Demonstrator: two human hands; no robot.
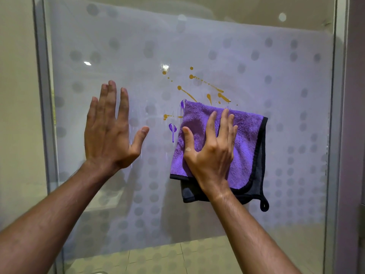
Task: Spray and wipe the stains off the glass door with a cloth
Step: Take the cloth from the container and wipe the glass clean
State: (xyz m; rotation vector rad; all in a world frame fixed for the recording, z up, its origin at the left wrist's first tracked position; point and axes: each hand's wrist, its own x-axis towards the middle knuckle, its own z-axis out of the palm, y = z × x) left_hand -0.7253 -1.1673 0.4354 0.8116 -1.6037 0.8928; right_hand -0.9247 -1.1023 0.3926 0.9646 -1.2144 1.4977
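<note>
A frosted glass door (pixel 276 80) with a grey dot pattern fills the view. Orange-brown splashes (pixel 199 86) streak its middle, and a purple drip (pixel 172 129) runs down just left of the cloth. My right hand (pixel 211 149) presses a folded purple cloth (pixel 243 143) with black trim flat against the glass, fingers spread, right below the orange splashes. My left hand (pixel 110 127) is flat on the glass to the left, fingers apart, holding nothing. No spray bottle is in view.
A grey metal frame (pixel 42 80) borders the door on the left, with a beige wall beyond it. Another frame edge (pixel 337 115) runs down the right. Pale floor tiles (pixel 197 258) show through the clear lower strip of glass.
</note>
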